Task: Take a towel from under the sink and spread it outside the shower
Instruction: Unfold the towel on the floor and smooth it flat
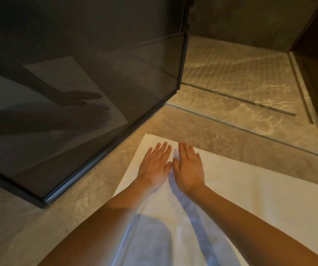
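While both hands [171, 166] flat, towel [250, 198] unmarked

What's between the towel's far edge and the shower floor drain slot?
Head view: only bare stone floor and a thin threshold line separate the towel from the drain slot; nothing sits there.

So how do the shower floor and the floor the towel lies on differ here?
The shower floor is scored with a fine grid of grooves; the outer floor is smooth. The shower floor is bare; the outer floor carries the white towel, with the left hand and right hand flat on it. Both look like beige veined stone.
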`<state>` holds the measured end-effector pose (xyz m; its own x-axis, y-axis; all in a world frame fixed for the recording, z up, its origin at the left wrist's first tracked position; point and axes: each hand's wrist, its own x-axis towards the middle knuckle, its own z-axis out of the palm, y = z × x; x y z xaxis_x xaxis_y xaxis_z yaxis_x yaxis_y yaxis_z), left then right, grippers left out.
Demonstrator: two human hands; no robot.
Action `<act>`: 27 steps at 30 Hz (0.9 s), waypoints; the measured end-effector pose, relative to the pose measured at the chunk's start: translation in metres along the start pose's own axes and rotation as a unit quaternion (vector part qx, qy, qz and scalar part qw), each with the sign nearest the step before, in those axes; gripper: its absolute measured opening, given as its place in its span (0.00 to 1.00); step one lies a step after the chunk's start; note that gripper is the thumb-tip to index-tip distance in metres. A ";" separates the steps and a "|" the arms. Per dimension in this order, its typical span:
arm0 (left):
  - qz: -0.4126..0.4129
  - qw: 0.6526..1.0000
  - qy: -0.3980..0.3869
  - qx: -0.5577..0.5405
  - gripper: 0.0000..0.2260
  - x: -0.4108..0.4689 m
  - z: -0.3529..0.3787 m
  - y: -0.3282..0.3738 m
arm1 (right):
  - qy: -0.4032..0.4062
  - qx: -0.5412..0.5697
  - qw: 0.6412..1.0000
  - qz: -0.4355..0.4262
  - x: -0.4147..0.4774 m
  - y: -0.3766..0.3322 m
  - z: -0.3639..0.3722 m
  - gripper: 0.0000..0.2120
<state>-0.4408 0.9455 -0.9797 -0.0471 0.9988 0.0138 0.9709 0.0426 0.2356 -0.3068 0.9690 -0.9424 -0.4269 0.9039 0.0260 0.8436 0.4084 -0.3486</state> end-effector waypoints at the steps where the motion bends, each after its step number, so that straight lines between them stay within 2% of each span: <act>1: 0.012 1.000 -0.016 0.015 0.25 0.009 0.004 0.005 | -0.008 -0.011 1.000 0.013 0.011 -0.001 0.006 0.26; 4: 0.041 0.995 -0.045 0.080 0.29 0.022 0.018 0.011 | -0.037 -0.051 0.998 0.018 0.023 0.003 0.030 0.26; 6: 0.055 0.991 -0.041 0.117 0.29 0.021 0.024 0.008 | -0.027 -0.047 0.998 0.040 0.018 0.009 0.043 0.26; 12: 0.089 0.991 -0.037 0.098 0.28 0.027 0.024 0.001 | 0.010 -0.028 0.996 0.078 0.021 0.013 0.054 0.28; 18: 0.123 0.989 -0.019 0.077 0.25 0.039 0.026 -0.012 | 0.000 -0.056 0.995 0.089 0.023 0.014 0.059 0.30; 23: 0.073 0.997 0.013 0.037 0.25 0.040 0.017 -0.045 | -0.027 -0.066 0.994 0.084 0.022 0.013 0.057 0.30; 27: 0.057 0.997 0.016 0.047 0.26 0.040 0.022 -0.046 | -0.059 -0.101 0.990 0.074 0.035 0.011 0.053 0.30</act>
<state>-0.4821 0.9844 -1.0111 0.0586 0.9960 0.0672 0.9881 -0.0675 0.1379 -0.3300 0.9987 -0.9954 -0.3184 0.9396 -0.1252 0.9427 0.3001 -0.1456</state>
